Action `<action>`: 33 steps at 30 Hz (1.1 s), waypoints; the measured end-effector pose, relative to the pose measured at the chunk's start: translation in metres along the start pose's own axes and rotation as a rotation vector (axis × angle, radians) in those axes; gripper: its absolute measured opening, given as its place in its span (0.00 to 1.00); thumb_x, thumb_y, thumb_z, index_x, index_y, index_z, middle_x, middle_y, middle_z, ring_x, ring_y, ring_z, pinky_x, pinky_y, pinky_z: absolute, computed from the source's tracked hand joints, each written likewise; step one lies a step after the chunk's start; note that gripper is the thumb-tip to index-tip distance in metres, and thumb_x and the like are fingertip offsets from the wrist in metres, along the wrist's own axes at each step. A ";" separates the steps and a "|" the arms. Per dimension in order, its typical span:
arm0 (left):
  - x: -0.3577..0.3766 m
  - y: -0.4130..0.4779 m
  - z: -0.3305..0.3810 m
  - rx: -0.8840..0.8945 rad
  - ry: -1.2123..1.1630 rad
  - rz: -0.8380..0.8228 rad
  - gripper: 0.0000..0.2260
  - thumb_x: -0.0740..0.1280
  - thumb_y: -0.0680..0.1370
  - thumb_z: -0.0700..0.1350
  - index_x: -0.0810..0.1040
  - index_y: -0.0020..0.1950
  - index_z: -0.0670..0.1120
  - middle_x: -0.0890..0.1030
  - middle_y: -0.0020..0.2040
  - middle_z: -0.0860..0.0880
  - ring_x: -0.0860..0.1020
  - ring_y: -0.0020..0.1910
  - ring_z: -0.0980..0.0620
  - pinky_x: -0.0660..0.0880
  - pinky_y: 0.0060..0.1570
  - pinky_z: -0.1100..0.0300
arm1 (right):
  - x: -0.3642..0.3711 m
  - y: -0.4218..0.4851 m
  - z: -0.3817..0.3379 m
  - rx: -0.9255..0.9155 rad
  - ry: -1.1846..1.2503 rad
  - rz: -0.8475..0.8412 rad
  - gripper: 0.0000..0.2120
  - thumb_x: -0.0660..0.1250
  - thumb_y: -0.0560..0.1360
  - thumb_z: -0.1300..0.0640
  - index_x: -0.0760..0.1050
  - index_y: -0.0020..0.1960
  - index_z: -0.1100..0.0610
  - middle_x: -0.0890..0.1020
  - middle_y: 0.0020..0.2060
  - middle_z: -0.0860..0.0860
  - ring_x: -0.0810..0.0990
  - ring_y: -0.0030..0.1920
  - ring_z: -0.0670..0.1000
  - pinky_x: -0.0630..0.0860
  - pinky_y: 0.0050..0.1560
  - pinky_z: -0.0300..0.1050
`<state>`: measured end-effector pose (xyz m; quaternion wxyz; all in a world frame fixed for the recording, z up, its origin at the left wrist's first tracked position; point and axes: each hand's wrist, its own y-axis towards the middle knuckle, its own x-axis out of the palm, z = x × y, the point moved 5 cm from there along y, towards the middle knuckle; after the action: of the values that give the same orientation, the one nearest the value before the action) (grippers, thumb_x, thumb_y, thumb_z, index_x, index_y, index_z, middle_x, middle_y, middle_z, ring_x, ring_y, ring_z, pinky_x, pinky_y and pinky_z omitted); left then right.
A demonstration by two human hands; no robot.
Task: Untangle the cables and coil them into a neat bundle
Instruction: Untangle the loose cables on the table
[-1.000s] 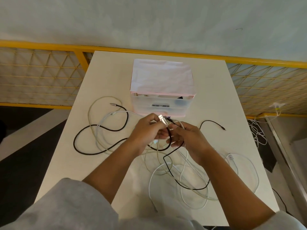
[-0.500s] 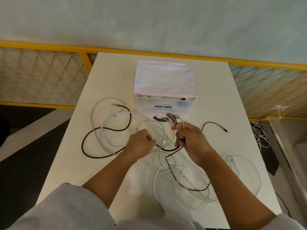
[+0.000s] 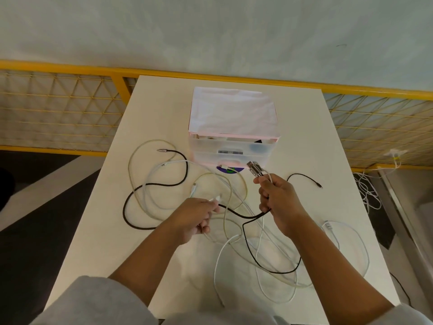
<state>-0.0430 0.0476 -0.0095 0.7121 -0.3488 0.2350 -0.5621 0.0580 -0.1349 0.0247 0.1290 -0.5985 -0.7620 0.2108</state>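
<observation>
Head view: looks down past two bare forearms onto a white table whose long axis runs away from the person.
Room: a pale wall at the back; a yellow railing with wire mesh along the table's far edge; dark floor to the left.
Table edges: left and right edges are in view, with bare tabletop either side of the drawer box; grey sleeves hide the near edge.
Drawer box: a translucent drawer box with a pink frame and a white sheet on top stands at the far middle, its front facing the person.
Cables: a tangle of cables sprawls over the middle and near right of the table, loops overlapping.
White cables: the white cables make wide loops reaching close to the right edge.
Black braided cable: the black braided cable loops on the left, its metal tip pointing left, and runs right into the right fist.
Thin black cable: the thin black cable arcs right of the right hand, its tip pointing toward the right edge.
Right hand: the right hand, raised just in front of the drawer box, has its fingers curled tightly round several cable ends.
Left hand: the left hand, low over the tangle, pinches a cable end, the other fingers curled.
USB plugs: the USB plugs stick out of the top of the right fist, pointing away and left toward the drawer box.
White connector: the white connector in the left hand's pinch points away and right.
</observation>
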 end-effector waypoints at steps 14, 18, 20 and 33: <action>0.018 -0.020 0.045 0.266 -0.226 -0.105 0.12 0.61 0.84 0.44 0.83 0.57 0.41 0.85 0.50 0.44 0.83 0.48 0.49 0.80 0.54 0.52 | 0.031 -0.009 -0.008 0.048 0.026 -0.181 0.09 0.62 0.83 0.59 0.75 0.46 0.62 0.84 0.37 0.59 0.76 0.29 0.54 0.72 0.33 0.45; 0.037 -0.017 0.047 0.266 -0.259 0.021 0.12 0.61 0.84 0.44 0.83 0.55 0.41 0.86 0.48 0.44 0.84 0.41 0.52 0.81 0.43 0.58 | 0.048 -0.013 -0.009 0.018 0.031 -0.256 0.10 0.61 0.83 0.59 0.80 0.55 0.63 0.86 0.44 0.61 0.83 0.40 0.58 0.77 0.41 0.49; 0.042 -0.015 0.046 0.253 -0.275 0.053 0.12 0.62 0.84 0.44 0.84 0.53 0.41 0.86 0.44 0.44 0.83 0.36 0.53 0.79 0.38 0.58 | 0.053 -0.015 -0.008 0.017 0.019 -0.253 0.09 0.61 0.83 0.61 0.80 0.55 0.63 0.85 0.41 0.59 0.83 0.40 0.56 0.79 0.45 0.51; -0.023 -0.001 0.049 0.231 0.310 0.124 0.09 0.67 0.80 0.48 0.83 0.54 0.46 0.85 0.48 0.48 0.82 0.46 0.52 0.76 0.46 0.58 | 0.050 -0.005 0.000 0.056 -0.120 -0.112 0.09 0.63 0.82 0.59 0.78 0.50 0.64 0.66 0.26 0.49 0.62 0.27 0.49 0.64 0.30 0.44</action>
<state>-0.0140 0.0812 0.0215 0.7359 -0.1591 0.2969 -0.5873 0.0412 -0.0875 0.0237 0.1114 -0.5373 -0.7946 0.2599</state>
